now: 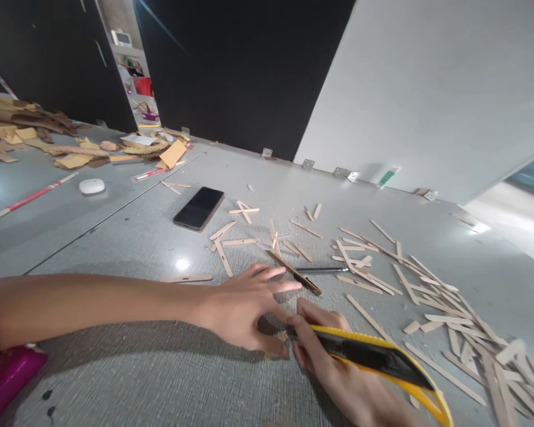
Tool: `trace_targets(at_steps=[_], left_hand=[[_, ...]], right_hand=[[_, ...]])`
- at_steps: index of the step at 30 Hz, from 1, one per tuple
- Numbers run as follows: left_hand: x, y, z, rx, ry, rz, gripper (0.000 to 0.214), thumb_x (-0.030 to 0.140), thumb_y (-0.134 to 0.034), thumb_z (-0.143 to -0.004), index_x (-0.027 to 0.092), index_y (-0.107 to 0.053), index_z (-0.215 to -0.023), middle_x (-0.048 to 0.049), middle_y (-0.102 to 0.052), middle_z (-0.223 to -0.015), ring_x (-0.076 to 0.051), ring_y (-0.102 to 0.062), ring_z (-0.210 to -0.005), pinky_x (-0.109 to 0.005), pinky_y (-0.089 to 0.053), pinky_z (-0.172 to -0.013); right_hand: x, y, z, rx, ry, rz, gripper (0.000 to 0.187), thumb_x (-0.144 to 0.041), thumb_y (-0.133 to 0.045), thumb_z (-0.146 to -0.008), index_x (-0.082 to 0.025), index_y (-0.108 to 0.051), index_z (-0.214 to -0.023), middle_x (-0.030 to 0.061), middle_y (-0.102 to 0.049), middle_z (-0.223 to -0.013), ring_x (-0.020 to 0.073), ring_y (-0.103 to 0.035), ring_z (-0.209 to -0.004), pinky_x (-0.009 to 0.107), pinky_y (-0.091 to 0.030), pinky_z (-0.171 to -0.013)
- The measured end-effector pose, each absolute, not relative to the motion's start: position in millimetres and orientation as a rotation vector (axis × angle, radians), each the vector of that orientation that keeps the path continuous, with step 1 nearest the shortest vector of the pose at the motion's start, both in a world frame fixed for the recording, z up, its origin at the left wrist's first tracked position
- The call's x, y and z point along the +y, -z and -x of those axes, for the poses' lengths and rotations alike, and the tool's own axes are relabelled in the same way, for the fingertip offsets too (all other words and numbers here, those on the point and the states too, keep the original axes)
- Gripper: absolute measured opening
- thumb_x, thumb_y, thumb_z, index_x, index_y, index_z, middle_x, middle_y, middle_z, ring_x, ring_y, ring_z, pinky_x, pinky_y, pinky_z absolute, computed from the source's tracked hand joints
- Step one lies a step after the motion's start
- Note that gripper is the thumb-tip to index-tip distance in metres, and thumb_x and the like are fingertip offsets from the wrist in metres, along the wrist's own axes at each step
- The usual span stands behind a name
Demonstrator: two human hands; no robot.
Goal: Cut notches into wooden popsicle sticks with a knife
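Observation:
In my right hand (324, 362) is a yellow and black utility knife (374, 350), gripped near its front end. Its tip points left, close to the index finger and thumb of my left hand (249, 302). That left hand lies on the table with its fingers spread. A small bit of pale wood (271, 354) shows by the left thumb, mostly covered; I cannot tell whether the hand pins it. Just beyond the left fingertips lies a narrow brass-coloured tool (296, 274). A dark pen-like rod (323, 270) rests behind it.
Loose wooden craft sticks (454, 314) are strewn over the right side. Farther back are a phone (199, 209), a white earbud case (91, 187) and torn brown cardboard (22, 118). A magenta object (13, 379) sits beneath my left arm. Black and white panels (404, 89) border the table's far side.

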State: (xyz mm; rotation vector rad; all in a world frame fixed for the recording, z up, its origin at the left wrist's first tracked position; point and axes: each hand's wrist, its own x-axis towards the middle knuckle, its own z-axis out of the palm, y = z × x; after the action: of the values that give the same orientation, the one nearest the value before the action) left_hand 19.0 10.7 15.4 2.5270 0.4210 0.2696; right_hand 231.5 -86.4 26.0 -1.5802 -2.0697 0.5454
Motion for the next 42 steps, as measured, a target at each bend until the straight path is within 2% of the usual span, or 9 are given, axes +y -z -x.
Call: trace_targets(at_steps=[3,9,14,19,23,27,29,35,42], left_hand=[[13.5,-16.6,-17.5,0.415,-0.272,-2.537,0.036,0.052,-0.074,-0.091,0.042,-0.074,-0.126,-0.0018,-0.032,-0.171,-0.044,-0.023,-0.158,-0.07,-0.02,-0.119],[21.6,-15.7,-10.8,0.398,-0.234,-2.521,0.051,0.062,-0.062,-0.097,0.04,-0.063,-0.144,-0.0062,-0.028,-0.173,-0.045,-0.014,-0.16,-0.071,-0.021,-0.119],[21.8,-6.6,-12.7,0.458,-0.418,-2.44,0.078,0.064,-0.082,-0.08,0.03,-0.06,-0.147,-0.0122,-0.044,-0.164,-0.04,-0.032,-0.155,-0.06,-0.026,-0.122],[15.1,-13.8,-12.2,0.588,-0.495,-2.306,0.006,0.029,-0.076,-0.092,0.024,-0.077,-0.095,-0.006,-0.069,-0.119,-0.027,-0.06,-0.119,-0.044,-0.043,-0.107],[8.2,-23.9,-6.0,0.696,-0.463,-2.24,0.014,0.005,-0.064,-0.088,0.019,-0.064,-0.084,-0.0041,-0.065,-0.096,-0.022,-0.06,-0.1,-0.036,-0.048,-0.089],[1.7,-45.0,0.1,0.79,-0.431,-2.101,0.01,0.019,-0.047,-0.103,0.02,-0.054,-0.096,-0.0018,-0.067,-0.084,-0.016,-0.059,-0.071,-0.03,-0.045,-0.065],[-3.8,-63.3,2.7,0.775,-0.431,-1.972,0.014,0.031,-0.039,-0.111,0.021,-0.049,-0.113,-0.0014,-0.073,-0.092,-0.013,-0.061,-0.065,-0.026,-0.046,-0.06],[-24.9,-104.6,10.8,0.671,-0.587,-1.548,0.029,0.047,-0.055,-0.107,0.021,-0.06,-0.12,-0.0017,-0.075,-0.096,-0.005,-0.059,-0.053,-0.022,-0.039,-0.054],[-34.4,-109.1,16.8,0.64,-0.678,-1.569,0.03,0.047,-0.056,-0.107,0.022,-0.068,-0.115,-0.0013,-0.074,-0.093,-0.004,-0.059,-0.053,-0.02,-0.04,-0.055]], right_hand=[[-84.7,-28.4,-230.6,-2.065,-0.798,1.554,0.037,-0.044,-0.047,-0.104,-0.027,-0.06,-0.073,0.0029,-0.07,-0.079,0.0218,-0.066,-0.076,0.038,-0.059,-0.075],[-86.1,-24.6,-224.0,-1.858,-1.081,1.6,0.048,-0.052,-0.038,-0.108,-0.026,-0.049,-0.069,-0.0043,-0.051,-0.052,0.0125,-0.044,-0.04,0.025,-0.034,-0.039],[-87.9,-26.0,-227.5,-1.712,-1.073,1.607,0.048,-0.059,-0.04,-0.108,-0.026,-0.048,-0.074,-0.006,-0.051,-0.055,0.0131,-0.047,-0.05,0.026,-0.04,-0.052],[-90.5,-31.7,-228.4,-1.522,-0.965,1.674,0.046,-0.069,-0.051,-0.099,-0.024,-0.062,-0.101,-0.0097,-0.042,-0.054,0.0139,-0.04,-0.049,0.026,-0.034,-0.047],[-90.4,-26.1,-228.8,-1.457,-0.87,1.641,0.047,-0.065,-0.057,-0.098,-0.021,-0.067,-0.112,-0.006,-0.052,-0.056,0.0159,-0.052,-0.051,0.027,-0.043,-0.05],[-83.8,-5.5,-237.9,-1.561,-0.686,1.564,0.042,-0.058,-0.062,-0.097,-0.022,-0.071,-0.116,-0.001,-0.063,-0.067,0.0177,-0.061,-0.06,0.026,-0.047,-0.055],[-79.5,6.1,-243.5,-1.605,-0.63,1.541,0.042,-0.056,-0.062,-0.097,-0.021,-0.072,-0.118,0.0003,-0.067,-0.068,0.0182,-0.064,-0.06,0.026,-0.049,-0.055],[-74.8,20.4,-253.6,-1.73,-0.583,1.522,0.04,-0.051,-0.058,-0.1,-0.02,-0.073,-0.121,0.0023,-0.073,-0.075,0.0167,-0.064,-0.057,0.024,-0.05,-0.052],[-73.7,15.0,-255.8,-1.777,-0.548,1.543,0.041,-0.051,-0.056,-0.101,-0.021,-0.074,-0.12,0.0055,-0.08,-0.085,0.0214,-0.075,-0.073,0.026,-0.057,-0.061]])
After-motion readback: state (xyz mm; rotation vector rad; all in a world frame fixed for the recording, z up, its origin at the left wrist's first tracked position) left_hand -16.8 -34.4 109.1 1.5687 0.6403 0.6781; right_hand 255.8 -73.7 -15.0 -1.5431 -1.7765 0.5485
